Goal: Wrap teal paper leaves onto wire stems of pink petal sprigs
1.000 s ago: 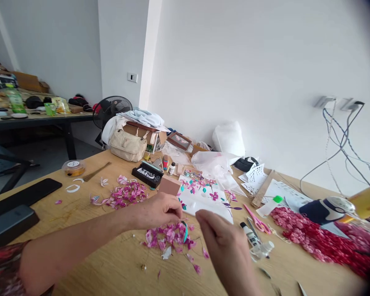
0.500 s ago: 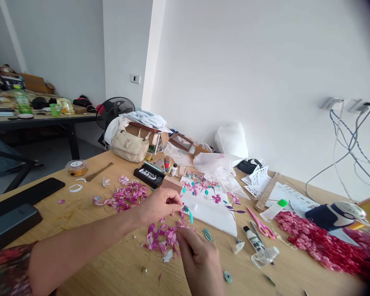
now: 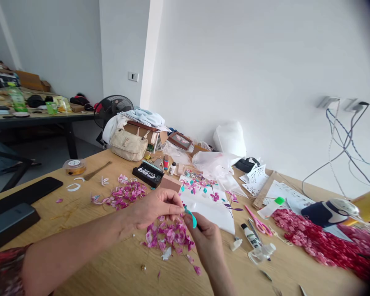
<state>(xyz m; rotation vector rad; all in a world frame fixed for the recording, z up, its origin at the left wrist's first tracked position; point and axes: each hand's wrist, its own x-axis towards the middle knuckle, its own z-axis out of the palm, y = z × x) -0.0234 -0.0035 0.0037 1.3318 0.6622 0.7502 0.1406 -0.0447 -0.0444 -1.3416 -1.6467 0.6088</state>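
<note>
Thumb and fingers of my left hand (image 3: 165,205) are pinched on the end of a small teal strip (image 3: 190,218). My right hand (image 3: 205,234) is closed close beside it, its fingertips meeting the strip from the right. Below the hands lies a loose pile of pink-purple petals (image 3: 169,236), and a second pile of petals (image 3: 128,195) is to the left. Behind my hands, a white sheet (image 3: 214,211) carries pink flowers (image 3: 215,197) and teal leaves.
On the right are pink scissors (image 3: 259,222), a small black-and-white bottle (image 3: 251,235), a clear bottle (image 3: 262,253) and red-pink strands (image 3: 320,242). A black box (image 3: 148,173) and a beige bag (image 3: 128,144) stand behind. A long black object (image 3: 27,196) lies left.
My right hand has moved up to my left hand and now meets the teal strip. The view has shifted slightly. My left hand keeps its pinch.
</note>
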